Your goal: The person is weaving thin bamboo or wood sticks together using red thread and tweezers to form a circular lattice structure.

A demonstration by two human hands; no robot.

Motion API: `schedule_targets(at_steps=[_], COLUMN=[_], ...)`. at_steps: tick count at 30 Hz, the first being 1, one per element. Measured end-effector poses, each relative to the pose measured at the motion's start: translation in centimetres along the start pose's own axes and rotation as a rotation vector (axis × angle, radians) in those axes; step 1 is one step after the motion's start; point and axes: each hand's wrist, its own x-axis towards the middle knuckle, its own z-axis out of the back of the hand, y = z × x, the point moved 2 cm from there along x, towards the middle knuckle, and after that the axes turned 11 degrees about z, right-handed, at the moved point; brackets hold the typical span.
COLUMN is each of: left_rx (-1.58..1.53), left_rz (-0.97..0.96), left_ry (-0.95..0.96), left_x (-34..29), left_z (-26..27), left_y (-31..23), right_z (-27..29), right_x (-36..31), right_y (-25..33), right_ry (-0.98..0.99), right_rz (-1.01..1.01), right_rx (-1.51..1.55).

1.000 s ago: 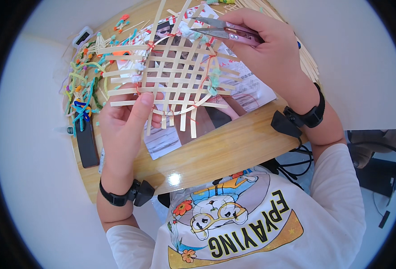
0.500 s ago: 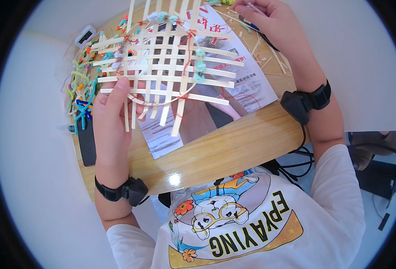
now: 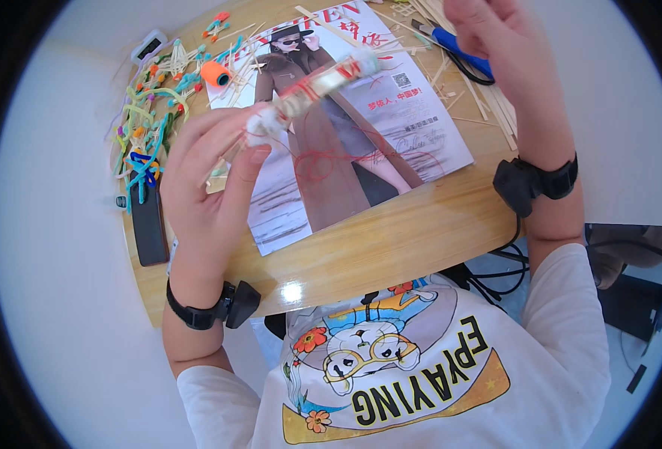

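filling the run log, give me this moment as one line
left hand: holds woven strip lattice edge-on above magazine | right hand: over blue-handled tool, contact unclear | red thread trails on magazine

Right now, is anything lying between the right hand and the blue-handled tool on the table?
Nothing visible. The right hand is directly over the blue-handled tool, partly covering it; only loose wooden strips lie beside it on the round table.

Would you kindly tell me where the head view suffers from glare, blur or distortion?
Head view: a glare spot sits on the table edge; the woven piece in the left hand looks motion-blurred; the right hand is cut by the top edge; fisheye bends the table rim, with black corners.
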Motion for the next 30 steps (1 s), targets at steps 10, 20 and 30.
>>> schedule_targets(at_steps=[10,20,30], left_rx=[0.606,0.759,0.84], left_rz=[-0.532,-0.629,-0.599], left_ry=[-0.239,-0.273,-0.215], left_x=[0.4,0.3,-0.4], left_z=[1.3,1.3,1.4], left_y=[-0.9,-1.1,-2.3], right_z=[-1.9,-3.5,-3.5], right_x=[-3.6,-4.3,-4.4], right_y=[5.1,4.2,3.6], right_ry=[0.343,0.472,0.515], right_rz=[0.222,0.361,0.308], right_rx=[-0.501,-0.585,-0.55])
